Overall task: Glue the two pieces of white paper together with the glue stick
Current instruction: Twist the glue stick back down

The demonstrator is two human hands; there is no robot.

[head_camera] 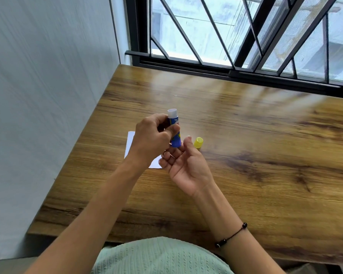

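Observation:
My left hand (153,138) grips a blue glue stick (174,131) upright above the table, its white open end pointing up with the cap off. The yellow cap (198,142) stands on the table just right of the stick. My right hand (183,165) is palm up beneath the stick, fingers curled near its base; whether they touch it I cannot tell. White paper (130,144) lies flat on the table under my hands, mostly hidden by them, so I cannot tell whether it is one sheet or two.
The wooden table (255,147) runs to the right and toward a barred window (236,36) at the back. A pale wall (48,86) borders the table's left edge. A beaded cord bracelet (232,235) circles my right wrist.

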